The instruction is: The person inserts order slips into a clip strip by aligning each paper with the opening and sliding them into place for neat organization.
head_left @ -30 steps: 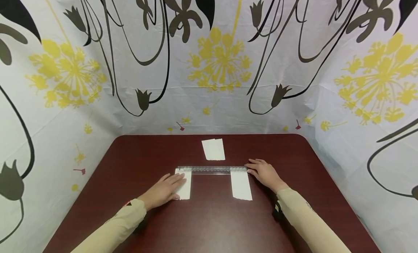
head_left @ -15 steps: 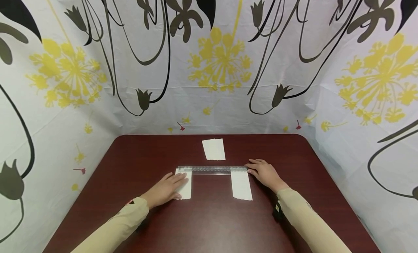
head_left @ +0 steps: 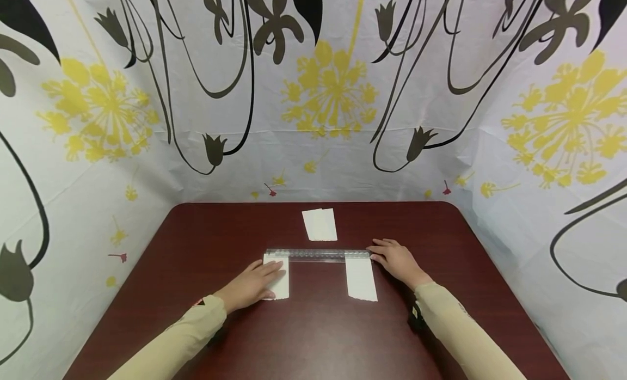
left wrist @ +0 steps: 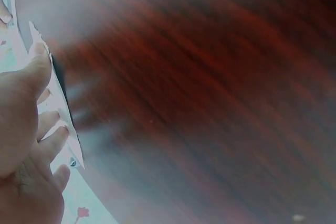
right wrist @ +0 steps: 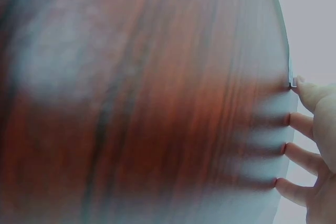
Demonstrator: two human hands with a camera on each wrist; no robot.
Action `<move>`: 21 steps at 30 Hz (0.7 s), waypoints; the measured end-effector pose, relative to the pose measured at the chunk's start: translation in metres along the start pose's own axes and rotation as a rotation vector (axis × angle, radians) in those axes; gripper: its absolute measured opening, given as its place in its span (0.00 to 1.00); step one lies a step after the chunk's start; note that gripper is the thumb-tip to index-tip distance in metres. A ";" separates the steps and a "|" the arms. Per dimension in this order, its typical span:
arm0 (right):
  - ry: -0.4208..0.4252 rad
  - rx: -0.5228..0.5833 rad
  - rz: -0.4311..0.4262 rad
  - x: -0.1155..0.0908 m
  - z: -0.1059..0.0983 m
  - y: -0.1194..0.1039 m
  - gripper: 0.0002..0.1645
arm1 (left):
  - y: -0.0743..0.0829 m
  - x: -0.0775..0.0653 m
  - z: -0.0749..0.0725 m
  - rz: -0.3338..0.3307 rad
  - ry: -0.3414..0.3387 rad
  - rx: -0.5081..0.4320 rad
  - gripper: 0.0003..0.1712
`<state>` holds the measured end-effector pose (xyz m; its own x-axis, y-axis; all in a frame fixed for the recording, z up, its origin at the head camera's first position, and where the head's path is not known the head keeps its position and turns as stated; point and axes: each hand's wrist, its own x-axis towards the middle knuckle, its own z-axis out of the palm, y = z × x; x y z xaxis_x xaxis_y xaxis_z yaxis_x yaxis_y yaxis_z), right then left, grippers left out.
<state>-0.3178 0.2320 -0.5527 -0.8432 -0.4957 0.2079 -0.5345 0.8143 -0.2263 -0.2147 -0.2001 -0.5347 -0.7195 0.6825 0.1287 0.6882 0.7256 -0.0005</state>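
My left hand lies with extended fingers on the left white paper piece, covering part of it. In the left wrist view, the paper's edge shows beside the thumb and fingertips. A clear plastic ruler lies crosswise, overlapping the tops of the left piece and the right paper piece. At the ruler's right end, my right hand touches it with the thumb. The other fingers of this right hand are spread, their tips on the table, in the right wrist view.
Two overlapping white paper pieces lie farther back on the dark red-brown table. A pale patterned cloth hangs behind the table and along both sides.
The left hand has slid slightly to the right, and the left paper piece has shifted right with it under the ruler. The ruler and right hand hold their places.
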 end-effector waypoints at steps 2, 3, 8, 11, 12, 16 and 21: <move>0.006 -0.004 -0.006 0.001 0.000 0.001 0.22 | 0.000 0.000 -0.001 -0.002 -0.010 -0.001 0.37; 0.010 -0.005 -0.008 0.001 0.000 0.000 0.22 | 0.000 0.000 -0.001 0.000 -0.012 -0.005 0.37; 0.042 -0.016 -0.026 0.001 -0.004 -0.002 0.20 | -0.004 0.001 -0.002 0.006 -0.030 -0.003 0.37; 0.046 -0.024 -0.020 0.002 -0.005 -0.003 0.20 | -0.006 0.000 -0.004 0.013 -0.026 -0.001 0.37; 0.046 -0.025 -0.018 0.002 -0.005 -0.003 0.20 | -0.007 0.000 -0.004 0.017 -0.021 0.000 0.38; 0.037 0.006 -0.015 0.002 -0.006 -0.003 0.20 | -0.010 -0.002 -0.004 0.040 0.005 0.009 0.38; 0.026 0.034 -0.020 0.002 -0.006 -0.002 0.20 | -0.011 -0.002 -0.003 0.046 0.001 -0.004 0.37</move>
<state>-0.3184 0.2310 -0.5460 -0.8308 -0.5032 0.2377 -0.5532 0.7933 -0.2542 -0.2206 -0.2100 -0.5325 -0.6872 0.7149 0.1292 0.7208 0.6932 -0.0022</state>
